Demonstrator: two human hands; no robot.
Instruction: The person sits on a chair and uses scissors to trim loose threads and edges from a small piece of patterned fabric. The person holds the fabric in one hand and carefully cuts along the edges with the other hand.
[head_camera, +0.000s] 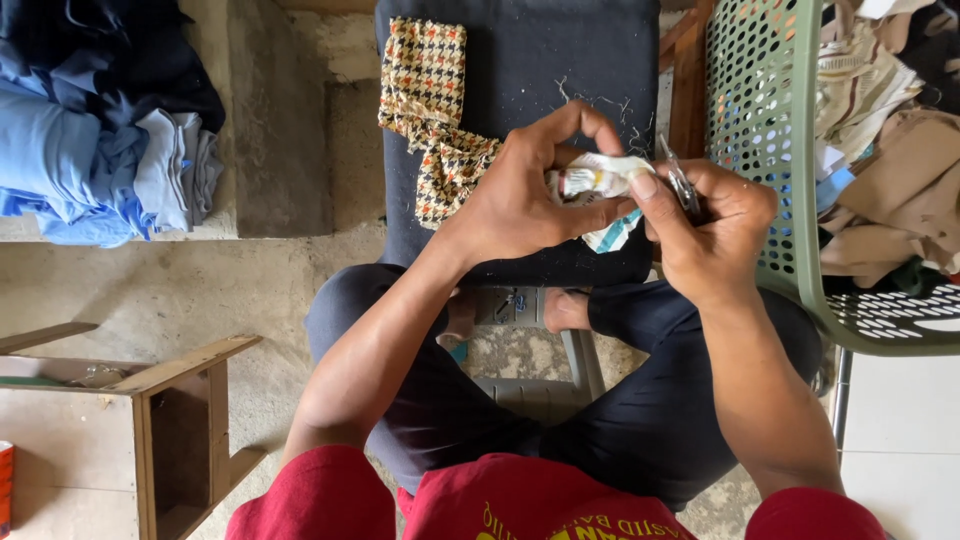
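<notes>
My left hand (525, 190) pinches a small white cloth piece (598, 178) with a pale blue edge, held over a dark padded stool (520, 60). My right hand (712, 230) grips the other end of the same piece with thumb and forefinger, and small metal thread snips (680, 182) lie in its palm. A houndstooth cloth strip in yellow, red and black (430, 110) lies on the stool to the left of my hands. Loose thread bits are scattered on the stool top.
A green perforated plastic basket (770, 120) full of beige and white cloth pieces stands at the right. Folded blue and navy garments (100, 120) are stacked at the upper left. A wooden frame (170, 420) stands at the lower left. My crossed legs sit below on a concrete floor.
</notes>
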